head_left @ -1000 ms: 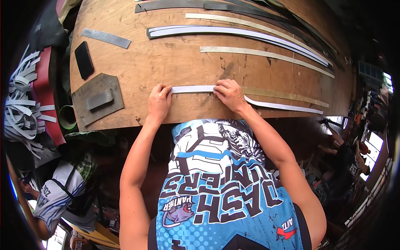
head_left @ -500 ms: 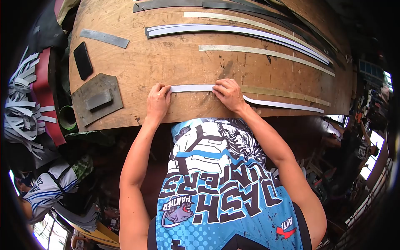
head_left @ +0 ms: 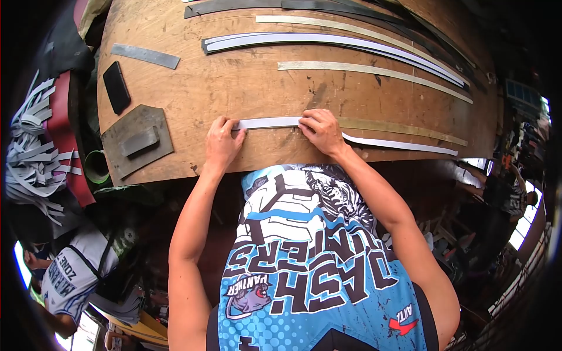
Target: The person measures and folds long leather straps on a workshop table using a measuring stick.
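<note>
A long white strip (head_left: 270, 123) lies along the near side of the wooden table, on top of a tan strip (head_left: 404, 131). At the white strip's left end, the curled fingers of my left hand (head_left: 223, 145) touch it, the thumb a little apart. My right hand (head_left: 322, 131) pinches the same strip further right, fingertips bunched on it. Beyond my right hand, the white strip's loose tail bends away from the tan strip toward the table's near edge. The strip's underside is hidden.
On the wooden table (head_left: 234, 82) lie a phone (head_left: 116, 88), a grey metal strip (head_left: 146, 55), a block on a dark plate (head_left: 139, 142), a bundle of white strips (head_left: 328, 38) and dark strips (head_left: 234, 7). White offcuts (head_left: 38, 140) hang at left. People are on both sides.
My left thumb has moved slightly away from the strip, while the fingers stay at its end. My right hand is nearly still. The person at lower left has shifted.
</note>
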`<state>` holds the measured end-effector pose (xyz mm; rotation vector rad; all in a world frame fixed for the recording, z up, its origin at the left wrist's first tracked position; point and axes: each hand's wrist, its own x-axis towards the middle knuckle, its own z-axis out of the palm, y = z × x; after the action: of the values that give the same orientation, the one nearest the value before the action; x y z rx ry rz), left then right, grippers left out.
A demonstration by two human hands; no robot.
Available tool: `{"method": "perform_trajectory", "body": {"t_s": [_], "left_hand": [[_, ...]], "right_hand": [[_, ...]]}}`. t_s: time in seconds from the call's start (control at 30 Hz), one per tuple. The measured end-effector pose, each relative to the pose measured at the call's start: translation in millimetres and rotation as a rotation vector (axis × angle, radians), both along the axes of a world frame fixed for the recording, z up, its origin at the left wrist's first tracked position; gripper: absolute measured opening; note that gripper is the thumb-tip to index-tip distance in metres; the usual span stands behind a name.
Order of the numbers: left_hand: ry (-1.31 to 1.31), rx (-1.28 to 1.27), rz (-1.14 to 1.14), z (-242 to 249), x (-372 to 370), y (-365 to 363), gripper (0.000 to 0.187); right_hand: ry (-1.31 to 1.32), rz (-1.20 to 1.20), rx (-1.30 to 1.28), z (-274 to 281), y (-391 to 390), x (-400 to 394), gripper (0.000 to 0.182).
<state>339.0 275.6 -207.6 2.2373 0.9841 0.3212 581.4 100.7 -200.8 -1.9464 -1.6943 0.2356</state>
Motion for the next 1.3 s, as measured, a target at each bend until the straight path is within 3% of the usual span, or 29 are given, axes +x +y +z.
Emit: {"method": "perform_trajectory", "body": {"t_s": [0.43,0.7,1.13,1.3], "left_hand": [[0.132,0.024,-0.031,8.8,10.4,2.5,0.022],[-0.005,0.080,-0.316,3.9,19.8,6.8,0.021],[-0.028,0.151,-0.369,-2.0,22.4,11.1,0.016],[-0.002,0.127,-0.353,1.3,24.5,9.4,0.022]], "right_hand": [[-0.012,-0.017,0.002,-0.6,0.4,-0.3,0.012],[-0.009,-0.027,0.000,0.4,0.7,-2.0,0.011],[-0.013,-0.031,-0.015,-0.6,0.1,-2.2,0.011],[-0.024,-0.016,0.006,-4.0,-0.4,-2.2,0.011]]}}
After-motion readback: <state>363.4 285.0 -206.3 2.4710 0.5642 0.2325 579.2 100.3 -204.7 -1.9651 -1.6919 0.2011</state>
